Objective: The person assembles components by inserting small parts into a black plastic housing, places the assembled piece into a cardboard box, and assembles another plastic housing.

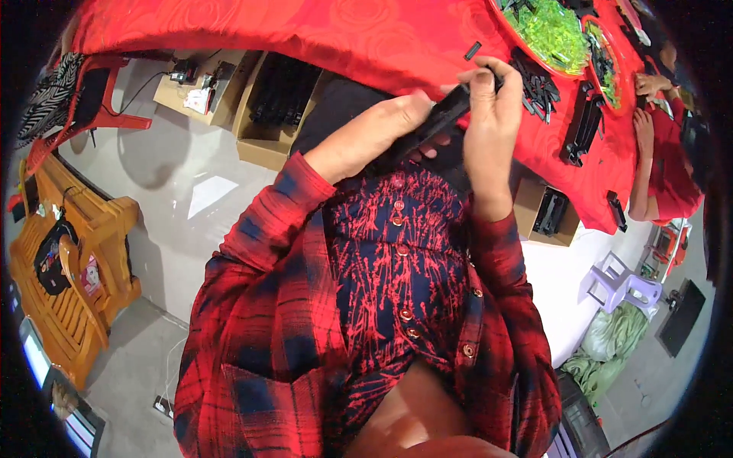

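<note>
Between my hands is a long, narrow black plastic part (441,113), tilted over the near edge of the red-covered table (366,38). My left hand (393,120) is closed around its lower end. At the upper end, my right hand (492,103) has thumb and fingers bent and pressed against the part. Whether the right fingers also pinch a smaller piece cannot be made out. Just beyond them a small black piece (473,50) lies on the cloth. To the right is a pile of small black pieces (540,95).
Green translucent pieces (546,30) fill a red-rimmed tray at the far right. Long black parts (583,126) rest near the table's right edge. A co-worker's hand (645,131) is beyond them. Cardboard boxes (261,151) with black parts stand below the table; purple stool (622,286) at right.
</note>
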{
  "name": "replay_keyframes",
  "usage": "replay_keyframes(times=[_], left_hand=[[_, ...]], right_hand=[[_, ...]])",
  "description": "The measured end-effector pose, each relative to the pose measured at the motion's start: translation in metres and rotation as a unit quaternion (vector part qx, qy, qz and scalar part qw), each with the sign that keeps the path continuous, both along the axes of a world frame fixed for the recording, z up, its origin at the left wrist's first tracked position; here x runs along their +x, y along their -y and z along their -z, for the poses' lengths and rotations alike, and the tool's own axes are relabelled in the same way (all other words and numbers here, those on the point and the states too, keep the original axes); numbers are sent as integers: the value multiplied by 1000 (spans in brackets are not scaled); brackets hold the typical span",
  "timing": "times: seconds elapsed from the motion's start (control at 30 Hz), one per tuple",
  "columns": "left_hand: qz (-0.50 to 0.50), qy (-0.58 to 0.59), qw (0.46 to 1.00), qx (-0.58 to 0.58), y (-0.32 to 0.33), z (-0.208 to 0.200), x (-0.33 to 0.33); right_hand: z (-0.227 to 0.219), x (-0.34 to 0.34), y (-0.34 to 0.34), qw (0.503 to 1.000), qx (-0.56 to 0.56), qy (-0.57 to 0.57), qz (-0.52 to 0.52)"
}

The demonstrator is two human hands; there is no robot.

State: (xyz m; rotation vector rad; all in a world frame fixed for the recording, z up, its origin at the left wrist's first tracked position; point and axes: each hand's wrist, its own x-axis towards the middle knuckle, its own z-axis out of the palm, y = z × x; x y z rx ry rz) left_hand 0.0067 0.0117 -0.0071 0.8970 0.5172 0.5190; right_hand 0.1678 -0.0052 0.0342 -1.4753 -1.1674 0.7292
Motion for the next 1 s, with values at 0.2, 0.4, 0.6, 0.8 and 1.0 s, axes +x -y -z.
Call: replay_keyframes(times=[0.2, 0.4, 0.6, 0.8, 1.0], left_hand=[[14, 48, 981, -187, -1, -2, -6], [15, 101, 963, -249, 3, 5, -6], [14, 95, 966, -239, 4, 6, -6], [19, 105, 965, -241, 4, 8, -4], [-71, 68, 979, -179, 4, 6, -2]], right_hand=[[5, 12, -8, 998, -28, -58, -12], [8, 15, -7, 998, -37, -47, -13], [6, 16, -7, 997, -54, -44, -14], [9, 19, -7, 997, -57, -52, -22], [2, 20, 7, 921, 92, 377, 38]])
